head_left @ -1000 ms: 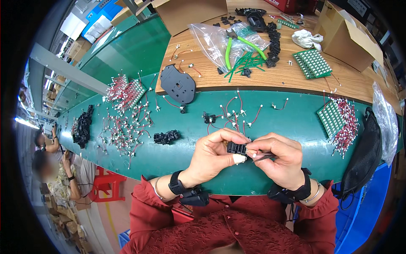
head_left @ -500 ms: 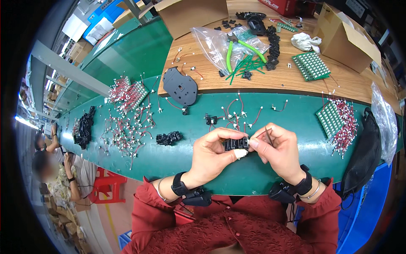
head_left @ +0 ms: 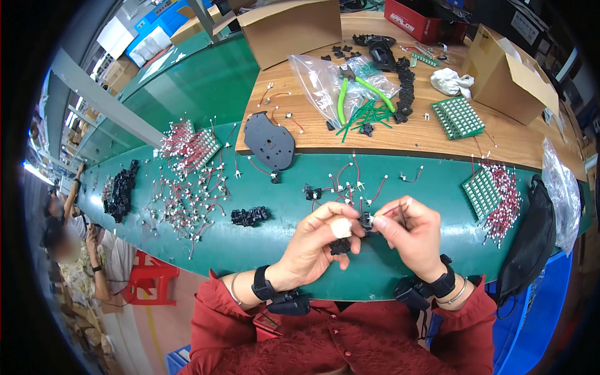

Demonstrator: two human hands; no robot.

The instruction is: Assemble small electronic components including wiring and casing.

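Note:
My left hand [head_left: 315, 240], a pale cover on its thumb, is closed on small black plastic parts. One black plastic part [head_left: 366, 220] is pinched at its fingertips, and another black piece [head_left: 340, 246] sits lower, against the curled fingers. My right hand [head_left: 412, 234] is closed right beside it, its fingertips meeting the pinched part. A thin dark tool, perhaps tweezers [head_left: 402, 215], lies between its fingers. Just beyond the hands, small boards with red wires [head_left: 359, 185] and a black part [head_left: 311, 192] lie on the green table [head_left: 281, 250].
To the left are a black part cluster [head_left: 250, 216], a heap of wired boards [head_left: 190, 200] and a black pile [head_left: 122, 194]. A dark mouse-shaped shell [head_left: 270, 140] lies by the wooden board [head_left: 400, 140]. Green-handled pliers [head_left: 343, 100] are farther back; board panels [head_left: 481, 194] and a black bag [head_left: 530, 237] are right.
My left hand has turned, its thumb lifting; the black parts it held together now show as two separate pieces. My right hand stays at the part. The whole view has shifted slightly.

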